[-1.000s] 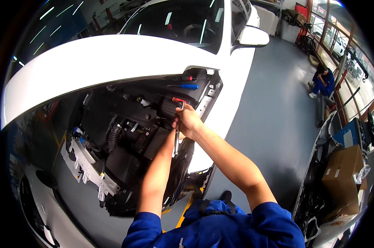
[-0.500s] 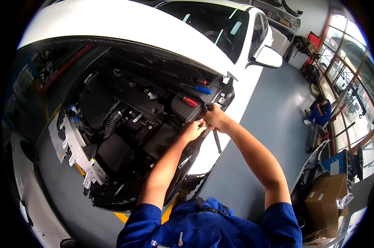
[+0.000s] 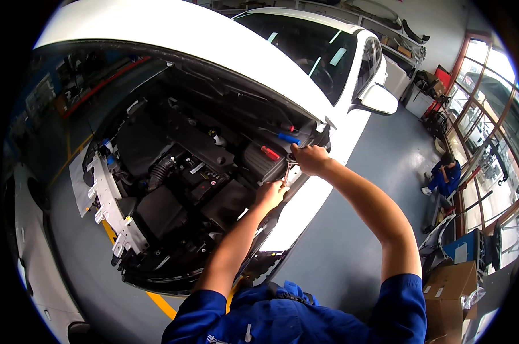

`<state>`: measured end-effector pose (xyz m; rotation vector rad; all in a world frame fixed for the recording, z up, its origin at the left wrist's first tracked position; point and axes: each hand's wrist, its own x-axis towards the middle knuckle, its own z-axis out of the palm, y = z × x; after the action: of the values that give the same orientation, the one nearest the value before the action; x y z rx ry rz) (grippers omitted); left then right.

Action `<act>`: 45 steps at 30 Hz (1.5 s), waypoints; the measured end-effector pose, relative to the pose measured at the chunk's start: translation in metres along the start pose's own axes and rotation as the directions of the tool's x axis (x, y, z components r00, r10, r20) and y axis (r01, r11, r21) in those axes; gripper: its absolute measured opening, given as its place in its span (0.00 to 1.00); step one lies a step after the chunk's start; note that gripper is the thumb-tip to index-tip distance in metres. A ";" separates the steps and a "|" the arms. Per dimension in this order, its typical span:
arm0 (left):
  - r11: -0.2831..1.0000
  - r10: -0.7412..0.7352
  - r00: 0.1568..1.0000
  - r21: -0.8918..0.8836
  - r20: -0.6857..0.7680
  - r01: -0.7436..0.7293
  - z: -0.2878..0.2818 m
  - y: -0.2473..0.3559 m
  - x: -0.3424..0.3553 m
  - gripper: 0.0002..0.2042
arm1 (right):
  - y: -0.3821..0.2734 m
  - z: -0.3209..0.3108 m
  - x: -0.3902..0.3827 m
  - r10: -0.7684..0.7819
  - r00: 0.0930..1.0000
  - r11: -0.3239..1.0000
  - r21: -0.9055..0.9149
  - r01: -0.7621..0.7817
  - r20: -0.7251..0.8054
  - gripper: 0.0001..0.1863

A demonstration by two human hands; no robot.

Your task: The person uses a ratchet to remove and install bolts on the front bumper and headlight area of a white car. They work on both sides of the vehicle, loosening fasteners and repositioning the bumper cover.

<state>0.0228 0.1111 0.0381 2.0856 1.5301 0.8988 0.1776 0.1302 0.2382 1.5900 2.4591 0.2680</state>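
Note:
A metal wrench [image 3: 287, 172], probably a ratchet, stands at the fender edge of the open engine bay. My left hand [image 3: 270, 196] is closed round its lower end. At the upper end my right hand [image 3: 310, 159] curls its fingers over the round head; what lies under the fingertips is hidden. Just left of the wrench, a red-handled screwdriver [image 3: 270, 152] lies on a black ribbed box [image 3: 259, 164]. A blue-handled tool [image 3: 289, 139] and another red-handled tool [image 3: 288, 127] lie farther back, near the hood hinge.
The white hood [image 3: 173, 34] is raised over the engine [image 3: 150, 137]. A white bar [image 3: 113, 212] crosses the car's front. Another car [image 3: 47, 246] stands at left. At right are a cardboard box [image 3: 451, 286] and a seated person [image 3: 444, 175] by the windows.
My left hand has come down and apart from my right, now gripping the wrench's lower end. The long dark handle that pointed down over the fender has swung up toward the left hand.

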 end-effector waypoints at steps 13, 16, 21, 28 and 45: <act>0.966 0.113 0.981 -0.212 -0.157 -0.146 0.032 -0.029 0.006 0.15 | 0.002 -0.001 0.000 -0.133 0.989 0.990 -0.030 0.135 0.066 0.24; 0.985 0.023 0.997 -0.167 -0.073 -0.035 0.022 -0.004 0.003 0.13 | 0.005 -0.017 -0.031 0.042 0.987 0.955 0.286 -0.085 0.154 0.24; 0.972 0.226 0.970 -0.049 -0.083 -0.231 -0.002 0.032 -0.026 0.12 | 0.008 0.001 -0.122 0.128 0.985 0.579 0.815 0.019 -0.114 0.38; 0.902 0.426 0.904 -0.093 0.028 -0.422 0.021 0.107 -0.151 0.13 | -0.003 0.111 -0.320 0.318 0.901 -0.160 0.953 -0.256 0.295 0.14; -0.476 -0.500 0.549 -0.742 0.670 0.472 0.103 -0.058 -0.296 0.08 | -0.156 0.313 -0.323 0.066 0.933 -0.419 0.859 -0.295 0.353 0.23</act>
<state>-0.0024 -0.1451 -0.1506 -0.0532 0.8765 1.0115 0.2534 -0.2144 -0.0817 2.1251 1.7328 -2.7052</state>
